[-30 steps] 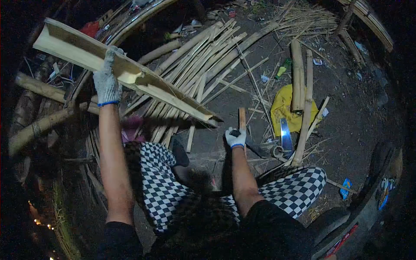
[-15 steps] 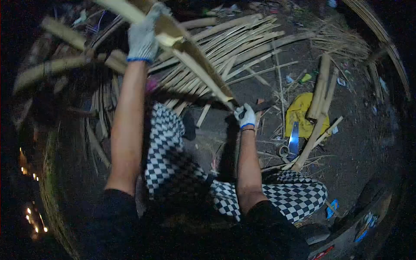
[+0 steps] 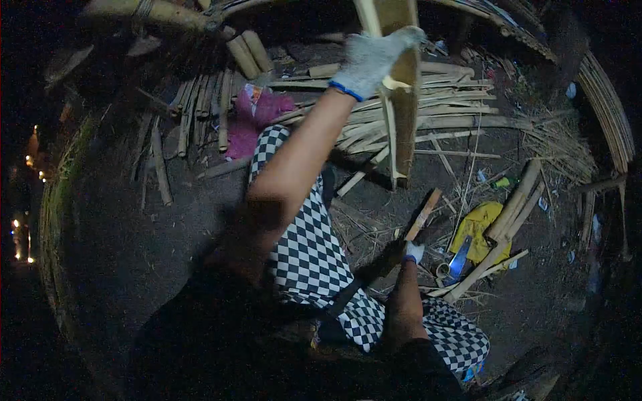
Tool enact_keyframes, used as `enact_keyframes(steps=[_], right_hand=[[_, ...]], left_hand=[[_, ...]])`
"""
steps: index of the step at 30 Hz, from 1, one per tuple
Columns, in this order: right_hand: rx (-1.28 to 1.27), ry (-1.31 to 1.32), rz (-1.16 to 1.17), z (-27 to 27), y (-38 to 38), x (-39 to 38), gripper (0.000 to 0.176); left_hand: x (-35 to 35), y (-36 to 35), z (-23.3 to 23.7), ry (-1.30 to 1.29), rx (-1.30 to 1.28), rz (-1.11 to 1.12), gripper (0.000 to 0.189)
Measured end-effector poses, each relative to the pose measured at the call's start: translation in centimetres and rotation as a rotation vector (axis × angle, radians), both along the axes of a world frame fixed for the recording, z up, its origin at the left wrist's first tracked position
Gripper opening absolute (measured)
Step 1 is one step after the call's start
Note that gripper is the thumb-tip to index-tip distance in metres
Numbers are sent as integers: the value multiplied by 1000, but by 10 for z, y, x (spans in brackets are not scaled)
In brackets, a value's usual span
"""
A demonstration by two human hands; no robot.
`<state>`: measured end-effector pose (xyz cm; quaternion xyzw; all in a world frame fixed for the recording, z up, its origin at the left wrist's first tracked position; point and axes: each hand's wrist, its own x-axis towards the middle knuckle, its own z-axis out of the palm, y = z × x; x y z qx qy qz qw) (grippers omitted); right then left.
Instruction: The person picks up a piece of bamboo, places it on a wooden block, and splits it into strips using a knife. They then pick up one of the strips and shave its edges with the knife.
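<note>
Your left hand (image 3: 376, 63) is reaching high toward 1 o'clock, its glove closing around the split bamboo (image 3: 402, 123) partway along. Your left forearm (image 3: 309, 157) is slanting up from about 8 o'clock, elbow bent and sitting in shadow. The bamboo is hanging near-vertical, hollow face partly showing, notch just below your glove, lower end pointing to 6 o'clock. Can't tell whether that end is touching the ground.

Your right hand (image 3: 414, 252) is staying low at 4 o'clock, well apart from the bamboo, with the right forearm (image 3: 406, 297) running almost straight up to it. Its fingers are too small and dark to read; can't tell if they're open or gripping. A flat wood strip (image 3: 423, 215) is lying just above it, angling toward 1 o'clock; contact is unclear.

The frame is cutting off the bamboo's top end. Your shoulders are fading into black. Saw (image 3: 460, 257) and tape roll (image 3: 443, 270) are sitting near your right hand at 4 o'clock, the yellow sheet (image 3: 480, 219) just behind the saw. Pink cloth (image 3: 242, 135) is lying at 11 o'clock, partly hidden by your knee.
</note>
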<state>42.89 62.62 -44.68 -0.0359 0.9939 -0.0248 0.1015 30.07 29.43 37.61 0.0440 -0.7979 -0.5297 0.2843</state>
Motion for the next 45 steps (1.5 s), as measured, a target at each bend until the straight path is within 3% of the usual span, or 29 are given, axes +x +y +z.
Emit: enact_keyframes(steps=[1,2,4,5,6,7,10,12,14,16,17,19,21,23,24,25,27,28,29,30,32,33,34,35,37,39,40,43,45], right_hand=[[-70,-215,10,74,1,14,40],[-57,-265,82,149,-17,22,38],[-38,-324,224,172,-20,34,34],[-41,-347,266,181,-24,39,33],[-50,-376,301,189,-28,44,32],[-55,-390,293,198,-35,46,33],[-98,-479,239,218,-51,63,36],[-139,-561,193,216,-50,79,39],[-213,-574,69,196,-51,84,43],[-1084,-870,-835,196,-46,86,48],[-1077,-868,-831,204,-47,77,48],[89,-446,163,223,-49,59,51],[-408,-219,-686,305,-82,41,62],[-539,-38,-570,308,-64,13,61],[-664,78,-509,292,-49,-8,66],[-270,101,-517,279,-31,-36,75],[-278,56,-635,361,-41,-74,78],[-557,98,-452,402,-44,-86,73],[-479,-20,-396,421,-41,-109,75],[-591,89,-246,447,-49,-122,68],[-676,178,-62,509,-56,-146,58],[-559,312,-8,563,-74,-144,71],[-994,142,73,566,-62,-166,69],[-943,194,118,611,-67,-157,67],[-914,250,185,688,-87,-135,65],[-909,320,207,704,-84,-131,62],[-884,366,195,704,-83,-130,60],[-905,494,225,695,-73,-128,50],[-970,522,186,688,-69,-133,42]], left_hand=[[-12,-6,-11,81,-47,-86,62],[-30,-7,-31,191,140,-172,62],[-31,-11,-35,95,12,-109,63],[-36,-11,-41,188,-94,-109,63],[-24,-10,-30,60,-92,-119,57],[-12,-9,-19,-70,-99,-129,53],[-16,-12,-26,59,17,-162,60],[-24,-21,-36,27,-78,-178,61],[-16,-22,-39,103,25,-165,56],[-19,-26,-57,98,141,-229,51],[-26,-30,-67,79,214,-293,47],[-31,-35,-96,15,260,-312,47],[-31,-31,-118,43,267,-325,49],[-40,-16,-145,303,170,-233,51],[-41,-13,-154,-92,169,-316,63],[-28,-13,-138,-241,75,-357,70],[-13,-10,-130,-372,-76,-427,79],[-15,-5,-138,-340,-130,-426,78],[-17,0,-146,-306,-184,-423,79],[-20,4,-154,-272,-237,-418,79],[-25,21,-162,-481,-163,-496,80],[-19,22,-144,-634,-187,-556,86],[-19,30,-143,-659,-171,-538,92],[-22,36,-137,-657,-313,-625,94],[-15,50,-120,-711,-282,-634,91],[-23,64,-120,-841,-451,-669,93],[-27,66,-132,-788,-388,-736,99],[-18,86,-105,-944,-459,-544,107],[-21,90,-102,-930,-433,-603,109]])
